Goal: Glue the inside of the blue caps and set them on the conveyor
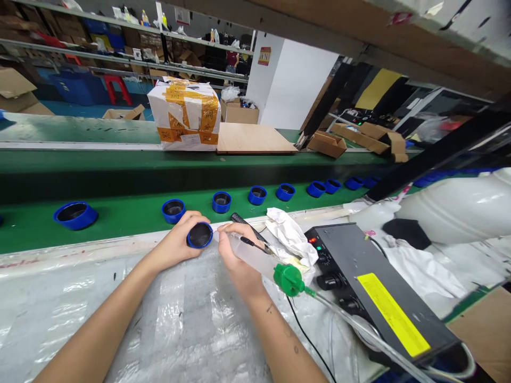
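Where the two hands lie close together: one round blue cup with a dark interior [200, 235], held by thumb and fingers of the left hand [179, 237], mouth tilted toward the viewer; one translucent plastic syringe barrel [259, 258] with green end cap [289, 280], closed in the right hand [239, 258], long axis slanting up leftward, tip just beside the cup's right rim, contact unclear, barrel contents indistinct; similar blue cups [221, 203], dark inside, rowed beyond on a green belt [123, 219]

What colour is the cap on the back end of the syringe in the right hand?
Green cap; shows best in the head view.
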